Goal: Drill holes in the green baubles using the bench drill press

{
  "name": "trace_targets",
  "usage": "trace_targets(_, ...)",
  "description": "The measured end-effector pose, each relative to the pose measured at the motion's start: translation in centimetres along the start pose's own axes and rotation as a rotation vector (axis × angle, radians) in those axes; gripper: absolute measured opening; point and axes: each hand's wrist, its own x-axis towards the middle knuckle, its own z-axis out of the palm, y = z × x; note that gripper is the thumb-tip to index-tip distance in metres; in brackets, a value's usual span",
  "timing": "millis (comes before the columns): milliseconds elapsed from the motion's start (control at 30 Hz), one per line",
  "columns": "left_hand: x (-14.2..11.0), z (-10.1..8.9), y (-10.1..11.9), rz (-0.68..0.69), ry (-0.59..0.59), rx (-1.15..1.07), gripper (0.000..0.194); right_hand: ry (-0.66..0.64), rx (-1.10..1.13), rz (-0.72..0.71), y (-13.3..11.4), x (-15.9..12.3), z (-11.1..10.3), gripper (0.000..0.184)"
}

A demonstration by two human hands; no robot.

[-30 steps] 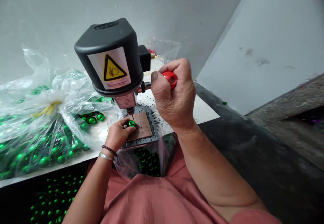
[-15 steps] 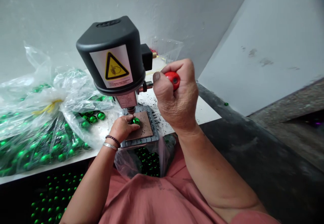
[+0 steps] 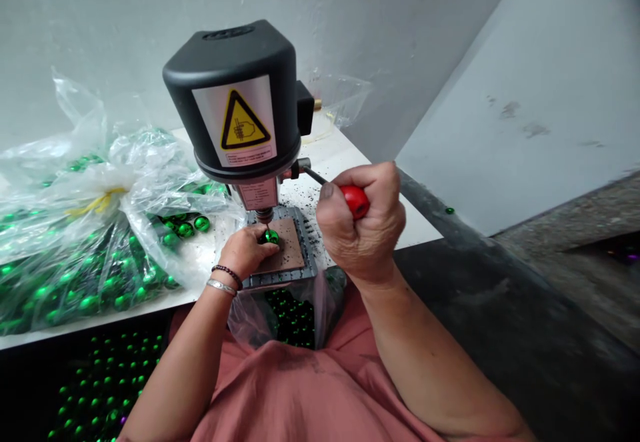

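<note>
My left hand (image 3: pixel 245 250) pinches a shiny green ball (image 3: pixel 271 237) on the brown board (image 3: pixel 287 252) that lies on the drill press base (image 3: pixel 311 265). Straight above the ball is the drill chuck (image 3: pixel 264 215), its thin bit reaching down to the ball's top. Whether the tip has entered the ball I cannot tell. My right hand (image 3: pixel 367 225) is wrapped round the red knob (image 3: pixel 354 201) of the feed lever, at the right side of the black drill press head (image 3: pixel 233 102).
A clear plastic bag (image 3: pixel 100 242) of green balls, tied with yellow string, lies on the white table (image 3: pixel 420 222) at left. Loose green balls (image 3: pixel 186 229) sit beside it. Dark shavings surround the base. Another bag (image 3: pixel 250 315) hangs below the table's front edge, green balls behind it.
My right hand has pulled the lever's red knob downward. The chuck and bit have come down onto the ball. My left hand keeps its pinch on the ball. The view has shifted slightly.
</note>
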Motion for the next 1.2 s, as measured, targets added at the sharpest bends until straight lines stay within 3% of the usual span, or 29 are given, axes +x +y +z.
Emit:
trace_targets(567, -0.2, 0.5, 0.1, 0.043, 0.056, 0.055, 0.017, 0.07, 0.002, -0.023, 0.5, -1.8, 0.3, 0.01)
trace_targets(1067, -0.5, 0.6, 0.1, -0.015, 0.047, 0.021, 0.023, 0.08, 0.131, 0.142, 1.3, -4.4, 1.3, 0.013)
trace_targets(1200, -0.6, 0.6, 0.2, -0.012, 0.06, 0.041, 0.022, 0.05, 0.145, 0.132, 1.6, -5.4, 1.4, 0.011)
